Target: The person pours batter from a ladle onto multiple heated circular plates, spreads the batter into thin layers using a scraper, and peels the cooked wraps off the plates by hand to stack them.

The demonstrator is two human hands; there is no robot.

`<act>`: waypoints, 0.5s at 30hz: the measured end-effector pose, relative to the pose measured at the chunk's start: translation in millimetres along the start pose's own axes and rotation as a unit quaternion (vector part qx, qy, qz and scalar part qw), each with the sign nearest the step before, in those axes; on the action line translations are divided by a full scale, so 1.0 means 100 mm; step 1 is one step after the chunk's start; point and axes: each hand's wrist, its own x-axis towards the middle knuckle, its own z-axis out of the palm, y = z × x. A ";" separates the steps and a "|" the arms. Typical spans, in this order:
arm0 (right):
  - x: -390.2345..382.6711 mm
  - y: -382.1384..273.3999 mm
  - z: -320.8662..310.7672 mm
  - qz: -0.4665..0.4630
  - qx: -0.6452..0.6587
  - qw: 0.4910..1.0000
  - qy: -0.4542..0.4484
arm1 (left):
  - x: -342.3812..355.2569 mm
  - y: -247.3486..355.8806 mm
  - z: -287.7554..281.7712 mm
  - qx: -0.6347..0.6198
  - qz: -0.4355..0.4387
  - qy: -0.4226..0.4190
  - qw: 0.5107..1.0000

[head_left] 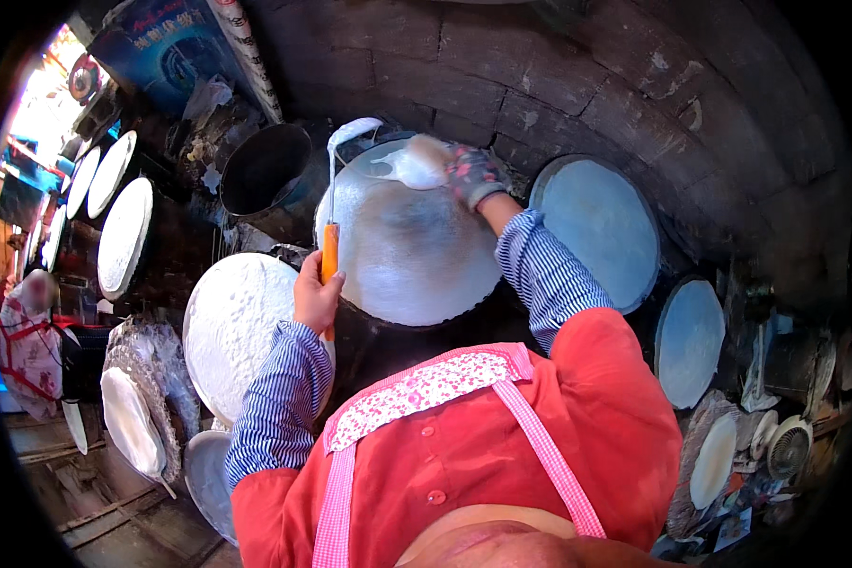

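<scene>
My left hand (314, 293) is closed on the orange handle (330, 254) of a long metal tool, its upper end (348, 129) coated in white paste. In front of me is a large round griddle (402, 256) with a thin pale sheen. My right hand (471, 175), in a patterned glove, is closed on a pale, blurred lump (426, 161) that looks like soft dough, over a white wet patch (398, 170) on the griddle's far part.
Round plates with white layers stand at left (239, 331) and right (594, 232), more beyond. A dark pot (265, 166) is behind on the left, a brick wall (577, 66) at the back. Another person (28, 355) is at far left; a fan (789, 445) at lower right.
</scene>
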 end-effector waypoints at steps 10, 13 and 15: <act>-0.02 -0.50 0.30 -0.051 0.007 0.999 0.013 | -0.41 0.05 -0.24 -0.298 0.036 -0.076 0.951; -0.08 -0.51 0.23 -0.013 0.015 1.000 0.023 | -0.56 0.03 -0.39 -0.318 -0.001 -0.095 0.943; 0.05 -0.39 0.17 0.070 0.028 0.994 0.072 | -0.65 0.04 -0.42 -0.351 -0.057 -0.115 0.928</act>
